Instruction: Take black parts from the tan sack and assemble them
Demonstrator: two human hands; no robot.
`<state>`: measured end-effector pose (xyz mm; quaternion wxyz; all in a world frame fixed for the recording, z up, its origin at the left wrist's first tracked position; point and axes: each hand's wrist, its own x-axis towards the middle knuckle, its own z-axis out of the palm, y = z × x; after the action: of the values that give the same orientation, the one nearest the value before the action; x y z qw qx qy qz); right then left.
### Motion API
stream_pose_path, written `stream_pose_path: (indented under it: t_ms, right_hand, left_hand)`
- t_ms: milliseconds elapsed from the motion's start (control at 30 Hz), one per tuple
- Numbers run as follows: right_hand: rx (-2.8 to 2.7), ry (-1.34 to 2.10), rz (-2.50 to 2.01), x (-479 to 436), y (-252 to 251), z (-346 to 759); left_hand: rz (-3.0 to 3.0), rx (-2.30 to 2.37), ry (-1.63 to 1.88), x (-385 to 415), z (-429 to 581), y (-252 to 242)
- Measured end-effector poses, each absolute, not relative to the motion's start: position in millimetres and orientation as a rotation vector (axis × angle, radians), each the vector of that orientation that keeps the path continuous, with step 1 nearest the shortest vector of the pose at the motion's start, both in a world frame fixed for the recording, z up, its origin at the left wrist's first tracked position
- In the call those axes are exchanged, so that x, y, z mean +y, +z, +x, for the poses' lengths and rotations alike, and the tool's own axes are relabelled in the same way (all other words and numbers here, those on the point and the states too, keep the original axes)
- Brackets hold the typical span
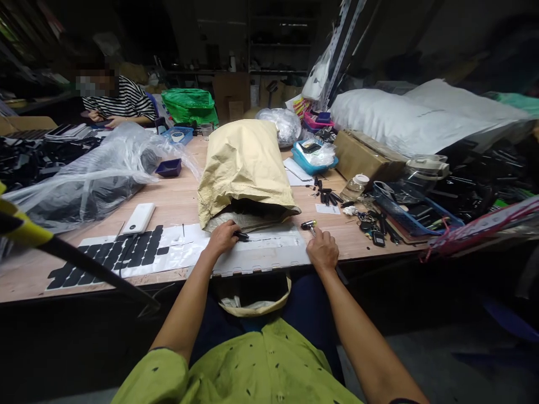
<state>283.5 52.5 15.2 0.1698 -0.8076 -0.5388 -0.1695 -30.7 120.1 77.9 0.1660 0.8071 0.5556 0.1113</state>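
My left hand point(224, 237) is closed on a small black piece point(242, 236) at the front of a pale cardboard sheet point(265, 255). The piece's exact kind is too small to tell. My right hand point(323, 249) grips a small hammer point(309, 225) by its handle near the sheet's right end. The hammer's head, with a yellow band, points away from me. Just beyond both hands lies a large cream sack point(248, 163), its dark mouth facing me. Below the table edge, a second cream bag point(256, 308) hangs open at my lap.
Left are a white power bank point(139, 219) and rows of black pieces point(126, 251). Small black parts point(326, 193), a jar point(354, 187), keys and a blue basket point(412, 207) lie right. A cardboard box point(366, 154) stands behind. Across the table sits a person point(126, 100).
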Motion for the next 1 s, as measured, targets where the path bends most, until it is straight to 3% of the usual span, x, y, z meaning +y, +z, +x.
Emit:
stream_pose_path:
  t_ms: [400, 833, 1000]
  right_hand:
    - [-1.521, -0.39, -2.286, 51, 21, 283]
    - [-1.416, 0.376, -1.707, 13, 27, 247]
    - [-1.449, 0.394, -1.638, 6, 35, 227]
  left_hand:
    - [2.191, 1.446, 0.51, 96, 50, 45]
    - [2.139, 1.401, 0.515, 97, 49, 46]
    - [2.119, 1.397, 0.486, 97, 49, 49]
